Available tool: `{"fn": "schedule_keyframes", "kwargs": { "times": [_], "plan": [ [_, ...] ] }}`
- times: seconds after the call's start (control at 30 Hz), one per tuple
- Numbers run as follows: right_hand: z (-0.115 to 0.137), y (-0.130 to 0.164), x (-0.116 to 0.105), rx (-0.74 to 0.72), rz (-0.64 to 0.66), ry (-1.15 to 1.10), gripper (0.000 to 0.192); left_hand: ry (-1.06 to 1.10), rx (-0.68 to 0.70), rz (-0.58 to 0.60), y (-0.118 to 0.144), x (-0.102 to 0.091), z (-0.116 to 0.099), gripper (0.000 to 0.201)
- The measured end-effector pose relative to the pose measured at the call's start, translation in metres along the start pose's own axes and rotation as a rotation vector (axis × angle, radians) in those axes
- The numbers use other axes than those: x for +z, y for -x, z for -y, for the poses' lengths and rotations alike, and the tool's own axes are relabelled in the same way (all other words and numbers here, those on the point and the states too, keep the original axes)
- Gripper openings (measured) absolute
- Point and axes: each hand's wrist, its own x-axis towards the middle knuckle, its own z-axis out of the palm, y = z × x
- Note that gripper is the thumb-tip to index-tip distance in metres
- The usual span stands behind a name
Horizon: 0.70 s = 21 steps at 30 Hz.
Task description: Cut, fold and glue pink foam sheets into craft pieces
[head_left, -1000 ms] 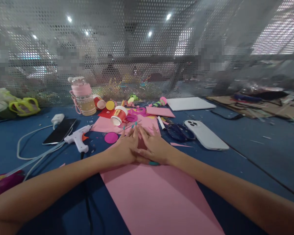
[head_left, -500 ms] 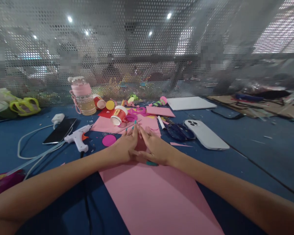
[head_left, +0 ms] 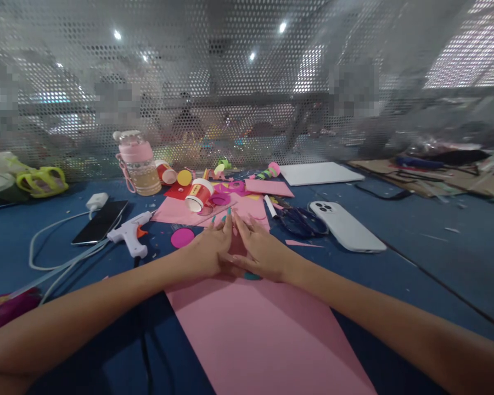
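Atop blue table [head_left: 436,216], outstretched left hand [head_left: 208,249] and right hand [head_left: 267,252] touch paper [head_left: 267,334].

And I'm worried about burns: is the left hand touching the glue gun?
Apart: the head view shows blue tabletop between the left hand and the glue gun.

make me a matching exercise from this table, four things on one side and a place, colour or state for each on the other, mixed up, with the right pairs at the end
Things
1. large pink sheet
2. glue gun
3. drink bottle
4. white phone

Places, colours, states
a. white, with an orange trigger
b. lying camera side up
c. beneath the left hand and the right hand
d. standing upright, pink around its upper part

Right pairs
1-c
2-a
3-d
4-b
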Motion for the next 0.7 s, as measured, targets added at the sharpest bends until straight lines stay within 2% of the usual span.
{"fn": "schedule_keyframes", "kwargs": {
  "times": [0.2, 0.4, 0.5, 0.7],
  "plan": [
    [0.001, 0.003, 0.001, -0.065, -0.047, 0.011, 0.091, 0.044, -0.030, -0.012, -0.003, 0.002, -0.003, 0.098],
    [0.002, 0.003, 0.002, -0.040, -0.046, 0.044, 0.096, -0.018, 0.000, -0.145, -0.011, 0.013, 0.007, 0.089],
    [0.004, 0.003, -0.001, -0.029, -0.030, 0.033, 0.096, 0.000, 0.041, -0.130, -0.015, 0.018, 0.010, 0.089],
    [0.003, 0.006, -0.001, 0.022, -0.092, -0.147, 0.099, 0.008, -0.088, -0.002, -0.017, 0.012, 0.005, 0.091]
  ]
}}
